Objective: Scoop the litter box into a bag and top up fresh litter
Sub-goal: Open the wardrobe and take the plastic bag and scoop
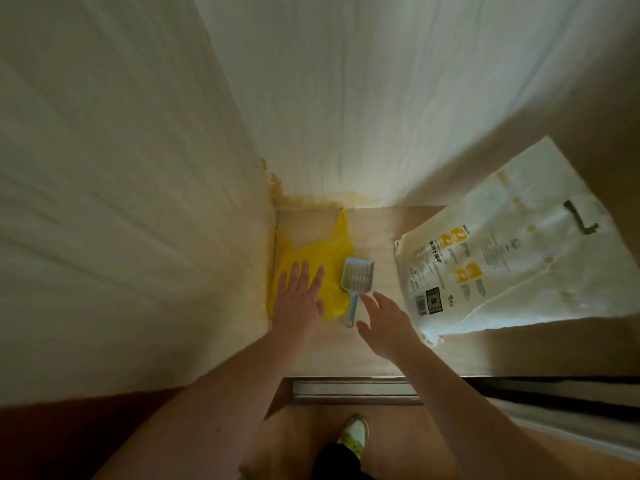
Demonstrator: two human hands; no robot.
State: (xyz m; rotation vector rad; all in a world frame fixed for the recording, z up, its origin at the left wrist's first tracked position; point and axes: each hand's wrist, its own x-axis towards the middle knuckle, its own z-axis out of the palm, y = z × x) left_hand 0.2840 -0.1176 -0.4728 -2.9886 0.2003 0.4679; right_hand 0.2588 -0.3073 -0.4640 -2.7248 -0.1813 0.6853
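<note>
left hand flat, fingers spread on yellow bag at worktop corner. right hand wide, holding nothing, beside blue scoop. litter sack lies right.

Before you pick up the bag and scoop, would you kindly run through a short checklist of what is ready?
1. Yellow bag within reach: ok, left hand lies flat over it.
2. Scoop free to lift: ok, nothing grips it; right hand is open beside its handle.
3. Scoop unloaded: ok, no litter shows in it.
4. Bag mouth open: not ok, it lies flat.
5. Litter sack at hand: ok, right of the scoop.
6. Litter box located: cannot tell, none in view.
</note>
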